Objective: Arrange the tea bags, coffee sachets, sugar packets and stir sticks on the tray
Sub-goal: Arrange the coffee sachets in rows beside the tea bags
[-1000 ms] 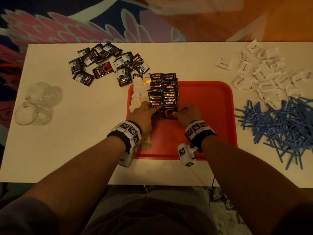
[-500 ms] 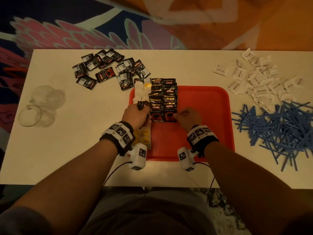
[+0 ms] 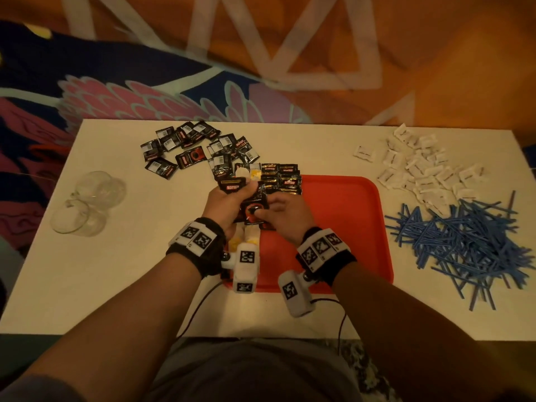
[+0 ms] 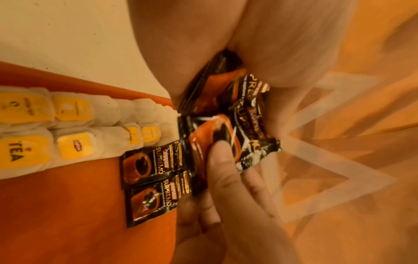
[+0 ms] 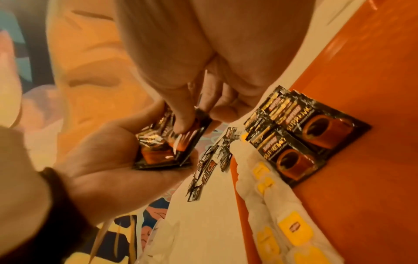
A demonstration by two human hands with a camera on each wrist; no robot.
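My left hand [image 3: 242, 195] grips a small stack of black coffee sachets [image 3: 252, 208] above the left part of the red tray [image 3: 348, 227]. My right hand [image 3: 268, 211] pinches the top sachet of that stack [image 5: 181, 135] between thumb and fingers. Two rows of coffee sachets [image 3: 282, 178] lie on the tray, their near ends showing in the left wrist view [image 4: 151, 178]. Tea bags [image 4: 68, 134] with yellow tags line the tray's left edge. Loose coffee sachets [image 3: 194, 149] lie at the back left, sugar packets [image 3: 420, 166] at the back right, blue stir sticks [image 3: 464, 242] on the right.
Two clear glasses [image 3: 87, 204] lie on their sides at the left of the white table [image 3: 130, 271]. The tray's right half is bare red plastic. A patterned rug shows beyond the table's far edge.
Both hands have left the front of the coffee rows on the tray. The left hand has come up with a stack of sachets, and the right hand has moved left onto it.
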